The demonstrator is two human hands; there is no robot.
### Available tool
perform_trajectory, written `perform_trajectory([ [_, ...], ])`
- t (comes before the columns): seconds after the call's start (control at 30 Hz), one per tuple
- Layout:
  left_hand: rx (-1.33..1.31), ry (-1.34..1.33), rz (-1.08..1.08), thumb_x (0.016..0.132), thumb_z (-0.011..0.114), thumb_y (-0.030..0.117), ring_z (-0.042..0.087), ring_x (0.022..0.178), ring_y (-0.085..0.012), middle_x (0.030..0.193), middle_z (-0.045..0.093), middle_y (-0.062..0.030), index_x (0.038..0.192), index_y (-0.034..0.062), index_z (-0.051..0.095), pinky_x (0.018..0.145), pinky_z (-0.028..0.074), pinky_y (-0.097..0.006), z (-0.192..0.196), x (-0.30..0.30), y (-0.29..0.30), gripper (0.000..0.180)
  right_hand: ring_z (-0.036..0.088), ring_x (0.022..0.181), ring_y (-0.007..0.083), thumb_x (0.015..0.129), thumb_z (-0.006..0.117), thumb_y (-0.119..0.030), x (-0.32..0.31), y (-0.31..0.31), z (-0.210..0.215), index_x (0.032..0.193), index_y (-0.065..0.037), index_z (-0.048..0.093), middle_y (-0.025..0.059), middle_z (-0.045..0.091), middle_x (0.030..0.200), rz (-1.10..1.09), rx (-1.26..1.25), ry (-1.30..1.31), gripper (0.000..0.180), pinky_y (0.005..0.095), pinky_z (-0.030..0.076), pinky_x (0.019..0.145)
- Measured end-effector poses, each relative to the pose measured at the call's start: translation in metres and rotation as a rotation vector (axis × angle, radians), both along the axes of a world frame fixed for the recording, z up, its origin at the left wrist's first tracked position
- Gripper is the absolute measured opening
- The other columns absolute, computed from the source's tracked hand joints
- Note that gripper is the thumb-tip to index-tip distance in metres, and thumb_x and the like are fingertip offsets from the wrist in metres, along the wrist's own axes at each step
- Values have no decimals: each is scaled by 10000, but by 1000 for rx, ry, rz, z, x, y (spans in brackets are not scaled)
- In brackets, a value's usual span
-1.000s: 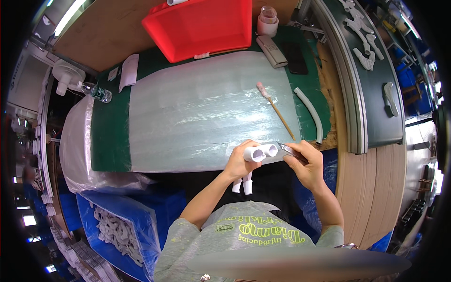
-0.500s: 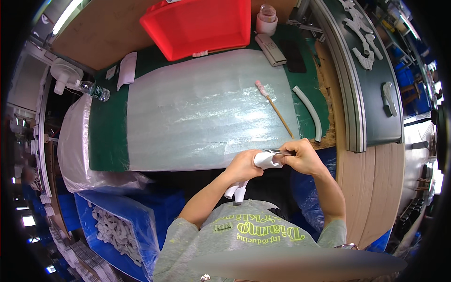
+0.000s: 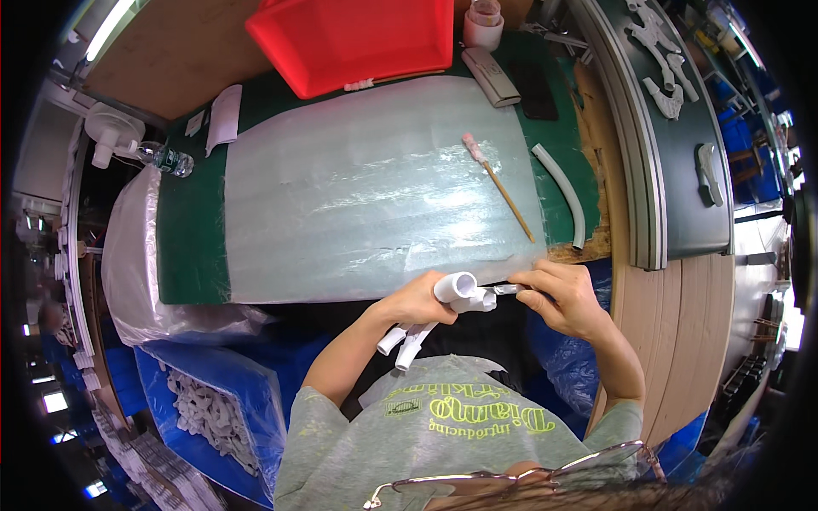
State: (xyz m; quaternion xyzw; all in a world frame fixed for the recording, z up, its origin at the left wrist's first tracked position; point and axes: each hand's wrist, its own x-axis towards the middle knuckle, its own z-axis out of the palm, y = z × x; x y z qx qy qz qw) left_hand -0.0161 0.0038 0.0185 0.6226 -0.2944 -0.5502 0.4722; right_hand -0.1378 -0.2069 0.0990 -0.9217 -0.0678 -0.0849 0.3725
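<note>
My left hand [image 3: 417, 300] is wrapped round a white plastic pipe fitting [image 3: 457, 287] with several tubular ends. Two ends point up and right beyond the fingers, and two stick out below the hand toward my shirt. My right hand [image 3: 569, 300] pinches a small knife [image 3: 506, 289] with a thin metal blade; most of its handle is hidden in the fingers. The blade's tip is at the rim of the fitting's right-hand opening. Both hands are just off the near edge of the worktable.
A translucent sheet [image 3: 341, 204] covers the green tabletop [image 3: 194, 238]. On it lies a pink-tipped stick [image 3: 509, 200], beside a curved pale tube [image 3: 564, 200]. A red bin [image 3: 358, 43] stands behind. Conveyor [image 3: 694, 226] at right carries white parts. A lined blue crate [image 3: 256, 400] holds grey-white pieces.
My left hand has moved slightly left and turned the fitting, so its open ends now face up. My right hand has shifted a little right and down, with the blade still at the fitting.
</note>
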Motion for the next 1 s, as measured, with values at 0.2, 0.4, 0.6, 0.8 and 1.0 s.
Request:
perform_trajectory([
  [0.2, -14, -20, 8, 595, 615, -9, 506, 623, -108, 663, 556, -12, 821, 30, 574, 587, 432, -276, 7, 0, -2, 233, 484, 488, 206, 772, 651, -186, -2, 2, -3, 936, -88, 651, 51, 472, 595, 22, -73, -9, 191, 314, 366, 456],
  [0.4, -72, -25, 3, 591, 614, -19, 513, 653, -113, 695, 567, -19, 864, 37, 601, 611, 432, -270, 6, -1, -3, 279, 479, 477, 205, 765, 657, -187, -3, 3, -6, 925, -87, 658, 49, 470, 582, 8, -41, -5, 188, 313, 361, 448],
  [0.6, -85, -48, 14, 579, 613, -24, 535, 686, -128, 725, 584, -31, 886, 40, 611, 633, 439, -280, 5, -3, -5, 313, 484, 477, 203, 763, 660, -194, -3, 2, -4, 925, -88, 663, 49, 481, 587, 3, -63, 0, 194, 310, 363, 446],
  [0.8, -106, -109, 12, 573, 631, -16, 527, 665, -95, 711, 574, -7, 829, 50, 610, 598, 430, -259, 4, -3, -5, 265, 491, 482, 206, 756, 667, -202, -2, -2, -4, 921, -87, 663, 49, 482, 590, 27, -71, -2, 201, 310, 366, 446],
  [1.0, -24, -76, -89, 571, 640, -6, 528, 670, -102, 713, 576, -6, 805, 48, 596, 605, 429, -267, 11, -1, -5, 244, 496, 487, 207, 731, 686, -198, 2, -4, 1, 910, -90, 651, 42, 481, 591, 61, -150, -78, 212, 316, 366, 446],
])
